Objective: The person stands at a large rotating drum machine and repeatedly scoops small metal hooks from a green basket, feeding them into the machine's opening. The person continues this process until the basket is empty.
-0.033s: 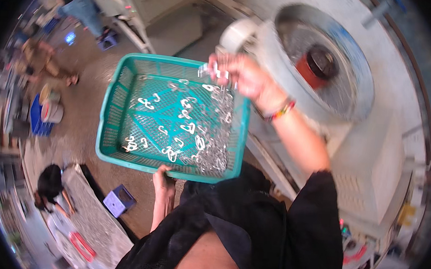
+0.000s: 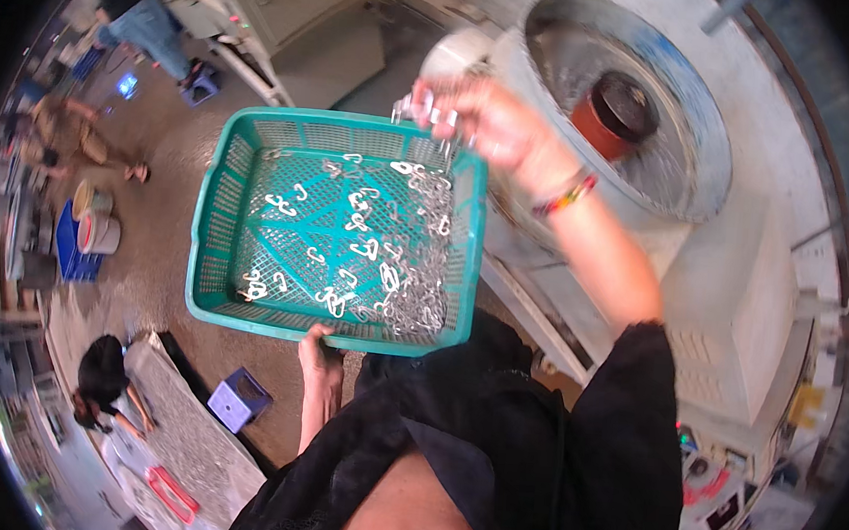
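A green plastic basket with mesh sides is tilted in front of me. My left hand grips its near rim, thumb on top. Inside lie many small shiny metal hooks, heaped along the right side and scattered over the rest of the mesh bottom. Over the basket's far right corner is my right hand, its fingers closed on several of the same metal hooks, which stick out past the fingertips. Motion blurs this hand somewhat. A coloured band circles its wrist.
Right of the basket stands a large round metal tub with a red-and-black hub in its middle. A purple stool is at the lower left, beside a long table where a person bends. Buckets stand further left.
The view has shifted slightly. My right hand, still holding metal hooks, stays above the basket's far right corner with its forearm a little further right. My left hand keeps its grip on the rim.
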`<state>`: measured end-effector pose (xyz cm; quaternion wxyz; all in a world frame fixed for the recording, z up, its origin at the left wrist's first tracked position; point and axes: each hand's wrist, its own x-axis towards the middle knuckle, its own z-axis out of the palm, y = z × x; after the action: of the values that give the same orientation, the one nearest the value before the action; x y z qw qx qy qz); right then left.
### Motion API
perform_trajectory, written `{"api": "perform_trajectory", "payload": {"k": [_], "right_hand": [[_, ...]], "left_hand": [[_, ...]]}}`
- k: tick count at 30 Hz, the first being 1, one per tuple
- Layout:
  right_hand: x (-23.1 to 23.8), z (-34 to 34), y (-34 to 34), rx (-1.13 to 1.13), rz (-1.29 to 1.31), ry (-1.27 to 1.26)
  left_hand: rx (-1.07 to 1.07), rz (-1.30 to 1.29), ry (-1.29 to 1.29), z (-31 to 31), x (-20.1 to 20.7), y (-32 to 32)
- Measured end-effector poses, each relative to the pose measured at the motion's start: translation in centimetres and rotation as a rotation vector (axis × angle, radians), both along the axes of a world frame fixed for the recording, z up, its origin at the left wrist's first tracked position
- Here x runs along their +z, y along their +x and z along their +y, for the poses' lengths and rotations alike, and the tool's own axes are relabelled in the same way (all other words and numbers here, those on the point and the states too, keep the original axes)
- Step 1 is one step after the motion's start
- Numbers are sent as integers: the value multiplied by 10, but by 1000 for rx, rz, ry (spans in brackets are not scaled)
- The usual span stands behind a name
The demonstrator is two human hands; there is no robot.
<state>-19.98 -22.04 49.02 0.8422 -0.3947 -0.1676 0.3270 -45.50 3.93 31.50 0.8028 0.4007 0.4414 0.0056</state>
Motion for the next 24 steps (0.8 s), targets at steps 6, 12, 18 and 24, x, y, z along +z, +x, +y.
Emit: {"api": "perform_trajectory", "payload": {"k": [6, 12, 18, 24], "right_hand": [[78, -117, 88, -304, -270, -342], [5, -209, 195, -679, 11, -815], [-39, -323, 288, -937, -157, -799], [-66, -438, 271, -842, -309, -1460]], "left_hand": [[-51, -32, -66, 1, 11, 5], [53, 28, -85, -13, 19, 11], [232, 127, 29, -22, -1, -4], [282, 229, 91, -33, 7, 32]]}}
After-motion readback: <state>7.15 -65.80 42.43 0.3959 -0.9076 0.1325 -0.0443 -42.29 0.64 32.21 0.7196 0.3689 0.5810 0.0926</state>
